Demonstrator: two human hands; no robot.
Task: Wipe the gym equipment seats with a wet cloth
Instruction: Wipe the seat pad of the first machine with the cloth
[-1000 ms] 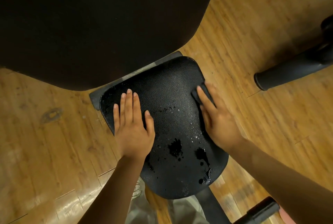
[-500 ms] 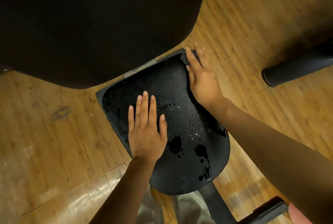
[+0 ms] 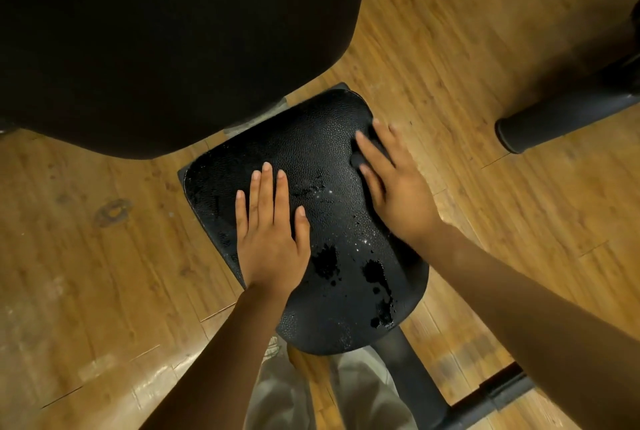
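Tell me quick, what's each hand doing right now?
Left hand: open, flat on the seat.
Right hand: open, fingers pressing a dark cloth on the seat.

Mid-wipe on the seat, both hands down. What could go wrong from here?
1. The dark cloth sits near the far right edge of the seat under the right hand; another outward stroke may slide it off onto the floor.
2. Wet patches lie at the near end; a pass that stays up top would likely miss them.
3. The left hand rests flat on the damp surface and might slip.
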